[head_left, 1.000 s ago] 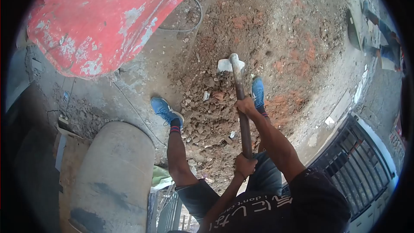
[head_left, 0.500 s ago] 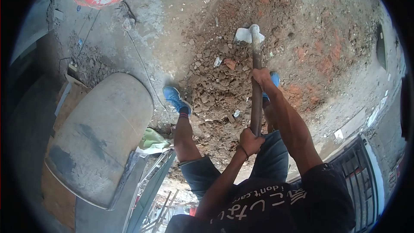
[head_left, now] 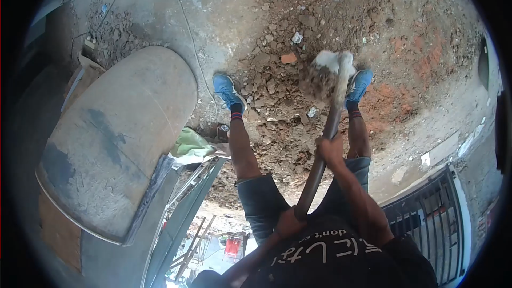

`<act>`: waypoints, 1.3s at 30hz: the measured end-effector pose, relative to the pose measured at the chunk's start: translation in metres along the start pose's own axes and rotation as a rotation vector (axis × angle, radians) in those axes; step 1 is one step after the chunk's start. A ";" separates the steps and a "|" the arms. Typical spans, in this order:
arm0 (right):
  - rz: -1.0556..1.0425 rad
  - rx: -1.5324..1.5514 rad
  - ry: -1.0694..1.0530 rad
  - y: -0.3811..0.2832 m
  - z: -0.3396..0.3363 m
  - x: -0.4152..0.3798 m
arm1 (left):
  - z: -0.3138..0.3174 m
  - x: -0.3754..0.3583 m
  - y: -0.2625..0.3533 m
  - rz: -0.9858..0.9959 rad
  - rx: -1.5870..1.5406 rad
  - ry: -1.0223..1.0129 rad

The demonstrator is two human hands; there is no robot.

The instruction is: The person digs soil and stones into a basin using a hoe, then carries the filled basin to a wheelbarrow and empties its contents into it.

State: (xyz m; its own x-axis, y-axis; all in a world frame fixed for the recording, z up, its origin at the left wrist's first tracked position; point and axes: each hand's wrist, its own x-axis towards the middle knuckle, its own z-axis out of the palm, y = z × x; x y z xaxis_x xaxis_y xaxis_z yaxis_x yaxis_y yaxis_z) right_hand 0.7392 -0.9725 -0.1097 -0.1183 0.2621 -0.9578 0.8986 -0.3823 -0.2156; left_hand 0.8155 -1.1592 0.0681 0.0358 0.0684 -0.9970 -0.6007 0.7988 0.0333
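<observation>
A hoe point(head_left: 321, 154) with a dark wooden handle runs from the person's waist out to its pale metal head, which is among loose brown soil. Near the handle's lower end, close to the shirt, my left hand point(head_left: 290, 222) is wrapped round it. Farther up, my right hand point(head_left: 330, 149) grips the same handle at about its middle. Soil clods and rubble point(head_left: 274, 90) lie between two blue shoes, the left one point(head_left: 228, 92) and the right one point(head_left: 360, 85). A piece of orange brick point(head_left: 288, 58) sits left of the hoe head.
At left lies a large rounded grey board point(head_left: 122, 144), with a green and white sack point(head_left: 192, 146) by its edge. A thin cable point(head_left: 188, 26) crosses the concrete. Dark metal bars point(head_left: 426, 218) stand at lower right.
The hoe has been drawn back toward the body, its head now nearer the right shoe with soil at it. Both hands have moved down with the handle. The view has shifted.
</observation>
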 end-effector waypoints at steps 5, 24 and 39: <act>0.280 0.099 -0.112 0.066 0.025 -0.089 | -0.006 -0.066 -0.030 -0.086 0.015 -0.026; -0.316 -0.120 0.284 -0.201 0.049 0.220 | -0.137 0.230 0.164 0.548 0.011 0.279; -0.036 0.189 0.034 -0.030 0.027 0.007 | -0.038 0.037 0.003 0.164 0.086 0.053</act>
State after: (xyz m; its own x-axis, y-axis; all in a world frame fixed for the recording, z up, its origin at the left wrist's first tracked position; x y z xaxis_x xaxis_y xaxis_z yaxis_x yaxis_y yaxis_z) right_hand 0.7003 -0.9829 -0.1146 -0.1316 0.3070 -0.9425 0.7985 -0.5306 -0.2844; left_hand 0.7850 -1.1771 0.0288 -0.1007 0.1718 -0.9800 -0.5248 0.8276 0.1991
